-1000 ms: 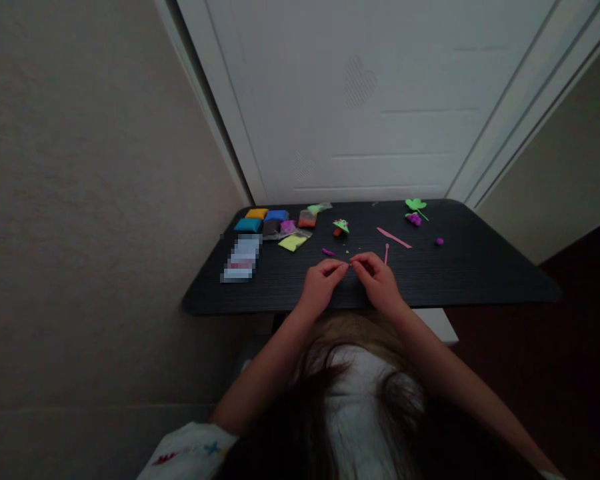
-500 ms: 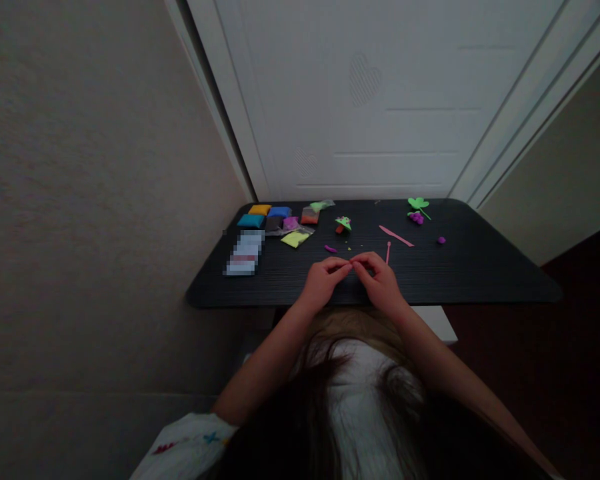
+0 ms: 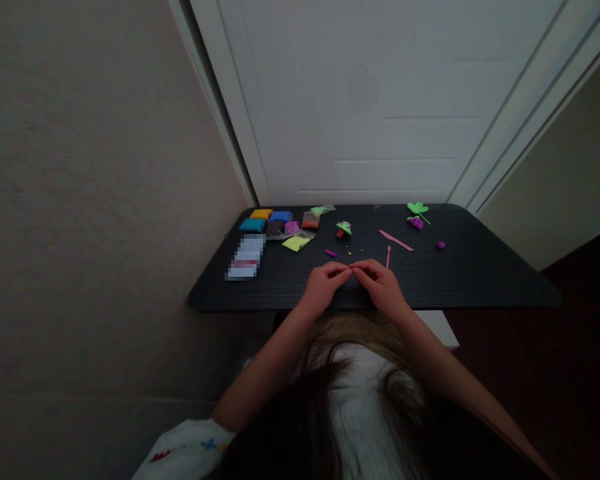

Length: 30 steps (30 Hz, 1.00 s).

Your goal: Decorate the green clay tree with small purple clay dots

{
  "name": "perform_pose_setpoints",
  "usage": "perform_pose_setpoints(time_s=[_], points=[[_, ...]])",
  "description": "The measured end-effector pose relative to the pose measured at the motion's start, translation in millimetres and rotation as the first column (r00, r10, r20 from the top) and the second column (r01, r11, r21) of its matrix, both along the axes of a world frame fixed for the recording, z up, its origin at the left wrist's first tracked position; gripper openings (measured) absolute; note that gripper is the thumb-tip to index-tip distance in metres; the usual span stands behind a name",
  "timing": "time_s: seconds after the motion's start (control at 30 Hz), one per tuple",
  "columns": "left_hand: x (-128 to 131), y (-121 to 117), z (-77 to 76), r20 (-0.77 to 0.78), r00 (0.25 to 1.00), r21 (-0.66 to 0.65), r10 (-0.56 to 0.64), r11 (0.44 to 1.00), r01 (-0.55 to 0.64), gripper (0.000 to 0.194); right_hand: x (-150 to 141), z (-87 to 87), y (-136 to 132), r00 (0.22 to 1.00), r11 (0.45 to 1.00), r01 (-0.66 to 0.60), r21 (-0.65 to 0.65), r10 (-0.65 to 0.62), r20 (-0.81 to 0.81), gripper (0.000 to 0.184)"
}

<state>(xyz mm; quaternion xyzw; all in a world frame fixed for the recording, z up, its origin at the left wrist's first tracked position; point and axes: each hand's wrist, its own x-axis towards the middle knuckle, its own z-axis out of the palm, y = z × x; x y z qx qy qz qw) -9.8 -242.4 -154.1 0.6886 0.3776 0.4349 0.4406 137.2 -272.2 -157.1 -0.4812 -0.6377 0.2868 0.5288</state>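
My left hand [image 3: 326,281] and my right hand [image 3: 379,280] meet fingertip to fingertip above the table's front part. Both are closed in a pinch, and whatever lies between the fingertips is too small or hidden to make out. Just beyond them is a purple piece of clay [image 3: 331,253], with tiny green crumbs beside it. A pink stick tool [image 3: 388,257] lies close to my right fingers, and a pink clay knife [image 3: 396,241] is farther back. Behind the hands stands a small clay figure [image 3: 344,229] with a green, speckled top and a reddish base.
Packs of coloured clay, among them a yellow-green one [image 3: 297,243] and a teal one [image 3: 253,225], lie at the back left of the black table [image 3: 485,280]. A blurred-out phone-like item [image 3: 247,257] is in front. At right are a green clover shape [image 3: 417,209], purple clay balls [image 3: 416,223] and a purple lump [image 3: 441,245].
The whole view has tilted slightly, so the table sits a little lower. My hands stay pinched together, with only a small shift of the fingers.
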Motion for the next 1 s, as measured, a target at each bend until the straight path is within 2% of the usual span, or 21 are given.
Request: perform_pose_setpoints(time_s=[0.53,0.73,1.0], points=[[1.1,-0.8,0.8,0.03,0.999,-0.051,0.024,0.998,-0.023,0.027,1.1,-3.1,4.3,0.984,0.995,0.026,-0.099,-0.043,-0.175,0.021],[1.0,-1.6,4.0,0.034,0.999,-0.054,0.031,0.998,-0.029,0.027,-1.5,-0.1,2.1,0.981,0.993,-0.012,-0.116,-0.011,-0.192,0.02],[0.4,-3.5,7.8,0.048,0.997,-0.086,0.065,0.994,-0.061,0.029,-0.6,1.2,2.2,0.976,0.993,0.008,-0.121,-0.034,-0.216,0.021]])
